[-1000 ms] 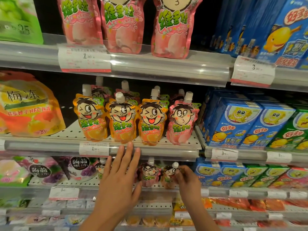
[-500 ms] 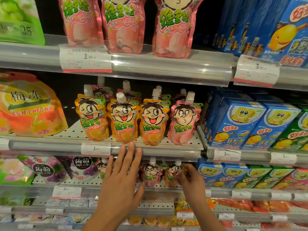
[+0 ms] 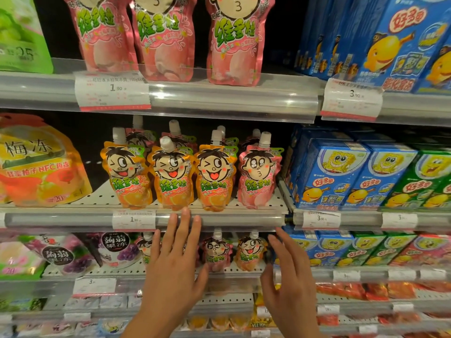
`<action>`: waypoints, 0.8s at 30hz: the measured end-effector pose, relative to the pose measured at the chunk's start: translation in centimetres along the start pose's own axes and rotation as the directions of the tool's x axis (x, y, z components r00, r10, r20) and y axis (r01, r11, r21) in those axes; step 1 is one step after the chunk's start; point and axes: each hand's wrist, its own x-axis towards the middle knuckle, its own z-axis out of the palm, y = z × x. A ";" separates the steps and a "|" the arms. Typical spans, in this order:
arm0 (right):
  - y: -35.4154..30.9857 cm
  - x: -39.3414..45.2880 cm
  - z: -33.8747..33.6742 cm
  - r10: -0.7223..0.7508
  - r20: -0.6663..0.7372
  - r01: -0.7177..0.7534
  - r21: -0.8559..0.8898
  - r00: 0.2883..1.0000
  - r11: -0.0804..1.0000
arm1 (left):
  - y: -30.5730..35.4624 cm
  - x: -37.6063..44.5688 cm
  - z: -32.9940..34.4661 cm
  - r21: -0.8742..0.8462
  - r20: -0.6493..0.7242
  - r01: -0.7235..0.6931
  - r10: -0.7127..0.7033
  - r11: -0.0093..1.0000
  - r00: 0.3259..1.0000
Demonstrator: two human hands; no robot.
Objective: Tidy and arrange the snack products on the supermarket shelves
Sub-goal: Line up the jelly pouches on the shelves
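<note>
Both hands spread, gripping nothing. Right hand (image 3: pixel 285 272) hovering nearer the 2 upright pouches (image 3: pixel 233 252), just to its left; left hand (image 3: pixel 175 259) overlapping the row's left end.

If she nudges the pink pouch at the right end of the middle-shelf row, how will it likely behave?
The pink pouch looks soft-sided and bulges at the bottom, so it would probably flex rather than slide stiffly. Standing tall on a narrow base with a capped spout on top, it may tip, likely against the orange pouch beside it. Its glossy film looks somewhat slippery.
</note>
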 end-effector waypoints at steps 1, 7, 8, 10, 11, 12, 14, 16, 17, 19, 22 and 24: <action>0.1 0.6 0.0 -0.031 0.029 0.032 -0.049 0.999 0.998 | 0.0 0.0 0.0 -0.005 -0.013 -0.002 0.002 1.000 1.000; 1.3 0.9 1.0 0.019 0.235 0.020 -0.163 0.972 0.987 | -0.1 -1.2 1.9 -0.106 -0.267 -0.166 0.132 0.980 0.954; 1.4 0.7 1.0 0.021 0.253 0.021 -0.162 0.967 0.986 | 0.1 -1.5 2.3 -0.115 -0.315 -0.220 0.174 0.969 0.933; 1.3 0.7 0.9 0.031 0.274 0.017 -0.173 0.961 0.985 | 0.5 -1.8 3.3 -0.135 -0.343 -0.290 0.230 0.947 0.911; 1.2 0.7 0.9 0.039 0.280 0.013 -0.180 0.959 0.984 | 0.8 -1.8 3.7 -0.163 -0.316 -0.284 0.223 0.945 0.922; 1.1 0.7 0.9 0.047 0.286 0.008 -0.186 0.957 0.982 | 1.1 -1.7 4.0 -0.203 -0.263 -0.242 0.185 0.949 0.947; 1.0 0.8 1.0 0.056 0.301 0.004 -0.197 0.952 0.980 | 1.6 -1.0 4.1 -0.267 -0.109 -0.083 0.056 0.960 0.992; 0.9 0.7 1.1 0.065 0.317 0.007 -0.220 0.946 0.975 | 2.3 -0.5 4.0 -0.260 -0.011 0.020 -0.023 0.965 1.000; 0.9 0.6 1.1 0.068 0.323 0.008 -0.230 0.944 0.973 | 2.7 -0.2 4.0 -0.251 0.013 0.044 -0.042 0.967 0.999; 0.8 0.6 1.1 0.067 0.329 0.013 -0.235 0.942 0.972 | 3.6 0.4 3.9 -0.280 0.036 0.099 -0.093 0.955 0.995; 0.8 0.6 1.0 0.059 0.341 0.025 -0.236 0.938 0.972 | 4.8 1.9 3.9 -0.400 0.072 0.201 -0.188 0.894 0.980; 0.9 0.6 1.0 0.060 0.346 0.024 -0.236 0.936 0.971 | 5.3 2.7 3.9 -0.442 0.104 0.264 -0.243 0.857 0.964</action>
